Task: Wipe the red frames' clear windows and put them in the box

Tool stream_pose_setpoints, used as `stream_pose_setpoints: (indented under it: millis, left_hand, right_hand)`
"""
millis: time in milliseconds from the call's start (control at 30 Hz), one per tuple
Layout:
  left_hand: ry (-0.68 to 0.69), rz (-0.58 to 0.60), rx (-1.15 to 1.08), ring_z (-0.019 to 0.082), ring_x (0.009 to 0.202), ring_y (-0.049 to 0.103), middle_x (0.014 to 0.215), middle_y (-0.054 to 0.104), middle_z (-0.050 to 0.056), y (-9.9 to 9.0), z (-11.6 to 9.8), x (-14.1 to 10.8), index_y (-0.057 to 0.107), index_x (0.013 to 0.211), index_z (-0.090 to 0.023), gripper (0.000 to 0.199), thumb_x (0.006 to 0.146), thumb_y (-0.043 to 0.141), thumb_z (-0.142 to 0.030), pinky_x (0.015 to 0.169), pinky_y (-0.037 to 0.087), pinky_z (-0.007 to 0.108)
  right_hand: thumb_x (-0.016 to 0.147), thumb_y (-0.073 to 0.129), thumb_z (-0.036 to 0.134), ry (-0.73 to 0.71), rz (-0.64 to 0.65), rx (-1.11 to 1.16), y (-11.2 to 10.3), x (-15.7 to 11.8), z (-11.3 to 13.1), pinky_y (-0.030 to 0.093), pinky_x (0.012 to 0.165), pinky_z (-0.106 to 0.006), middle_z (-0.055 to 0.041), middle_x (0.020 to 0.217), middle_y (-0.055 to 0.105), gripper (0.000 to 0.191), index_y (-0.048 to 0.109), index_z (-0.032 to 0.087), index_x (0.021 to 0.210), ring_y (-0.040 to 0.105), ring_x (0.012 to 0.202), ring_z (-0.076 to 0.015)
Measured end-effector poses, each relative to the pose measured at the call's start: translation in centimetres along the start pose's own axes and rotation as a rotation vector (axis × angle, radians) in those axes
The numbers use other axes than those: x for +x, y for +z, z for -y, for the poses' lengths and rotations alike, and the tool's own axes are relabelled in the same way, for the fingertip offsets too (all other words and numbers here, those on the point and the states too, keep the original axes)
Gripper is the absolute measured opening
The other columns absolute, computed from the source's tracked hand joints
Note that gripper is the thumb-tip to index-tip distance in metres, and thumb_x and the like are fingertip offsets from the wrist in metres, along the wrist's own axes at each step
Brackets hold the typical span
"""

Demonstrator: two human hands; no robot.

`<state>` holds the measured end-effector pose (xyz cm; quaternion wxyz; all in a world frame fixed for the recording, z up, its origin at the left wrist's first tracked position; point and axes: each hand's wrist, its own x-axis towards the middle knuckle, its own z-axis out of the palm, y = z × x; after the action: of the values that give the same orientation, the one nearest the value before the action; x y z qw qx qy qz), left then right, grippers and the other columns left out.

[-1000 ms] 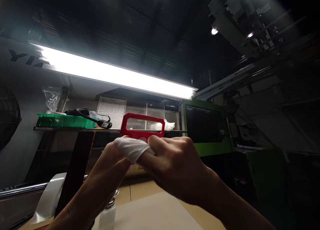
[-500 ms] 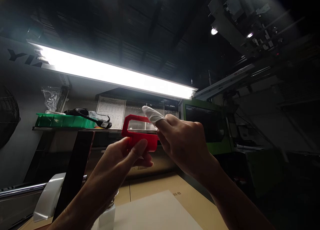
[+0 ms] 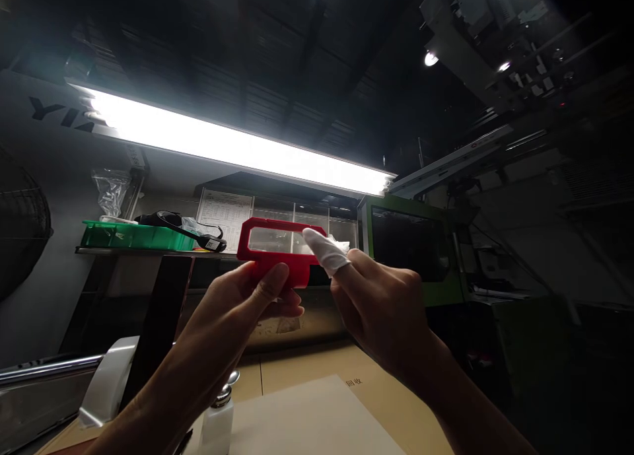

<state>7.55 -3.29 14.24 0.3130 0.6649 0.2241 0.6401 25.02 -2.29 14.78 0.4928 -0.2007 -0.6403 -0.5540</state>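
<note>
My left hand (image 3: 232, 313) grips a red plastic part (image 3: 296, 273) by its lower block, the thumb pressed on the near face. The part's upper half is a long frame around a rectangular opening, with cut corners. My right hand (image 3: 384, 300) is at the part's right end. A white finger cot (image 3: 327, 253) covers its stretched-out index finger, which overlaps the frame's right side. Whether that finger presses on the frame is hard to tell. The other right fingers are bent and partly hidden, as is the thumb.
Below lie cardboard (image 3: 406, 402) and a pale sheet (image 3: 312, 419), with a white pump bottle (image 3: 218, 425) beside my left forearm. Behind, a shelf holds a green tray (image 3: 133, 237) and a black headset (image 3: 171, 222). A lit tube lamp (image 3: 238, 148) hangs above.
The red part has turned so its frame faces me more squarely. My right hand has moved right and slightly down, its covered finger now lower on the frame's right side. The view has shifted slightly.
</note>
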Motion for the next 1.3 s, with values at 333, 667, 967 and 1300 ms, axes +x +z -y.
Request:
stream_pose_setpoints:
  millis: [333, 667, 967, 1300]
  left_hand:
    - [0.011, 0.042, -0.018, 0.013, 0.068, 0.064, 0.071, 0.066, -0.001, 0.2, 0.1, 0.1, 0.065, 0.078, -0.017, 0.023, 0.079, 0.066, -0.041, 0.066, 0.053, 0.021]
    - [-0.016, 0.015, -0.014, 0.014, 0.068, 0.065, 0.071, 0.066, 0.000, 0.1, 0.5, -0.1, 0.065, 0.079, -0.017, 0.027, 0.077, 0.066, -0.044, 0.065, 0.054, 0.021]
    - [-0.021, 0.034, -0.037, 0.013, 0.068, 0.064, 0.070, 0.065, 0.000, 0.4, 0.3, -0.1, 0.066, 0.078, -0.018, 0.027, 0.078, 0.065, -0.045, 0.067, 0.055, 0.021]
    - [-0.042, 0.044, -0.031, 0.012, 0.065, 0.063, 0.069, 0.066, 0.000, 0.3, 0.5, 0.0, 0.067, 0.081, -0.016, 0.025, 0.079, 0.065, -0.041, 0.062, 0.053, 0.017]
  right_hand:
    - [0.092, 0.043, 0.014, -0.101, 0.053, -0.147, -0.3, 1.3, 0.7, 0.020, 0.041, -0.023, 0.0025, 0.060, 0.048, 0.032, 0.070, 0.027, 0.102, 0.033, 0.045, -0.0080]
    - [0.089, 0.049, 0.014, 0.014, 0.071, -0.329, 0.5, 1.8, -0.9, 0.017, 0.040, -0.023, 0.0032, 0.060, 0.050, 0.037, 0.060, 0.024, 0.123, 0.033, 0.043, -0.0076]
    - [0.095, 0.041, 0.016, -0.070, 0.036, -0.180, 0.0, 1.1, -0.5, 0.021, 0.042, -0.022, 0.0047, 0.061, 0.047, 0.039, 0.056, 0.030, 0.128, 0.030, 0.044, -0.0064]
    - [0.090, 0.051, 0.015, 0.022, 0.088, -0.327, 0.6, 1.8, -1.5, 0.017, 0.041, -0.022, 0.0034, 0.061, 0.049, 0.037, 0.061, 0.029, 0.123, 0.033, 0.044, -0.0068]
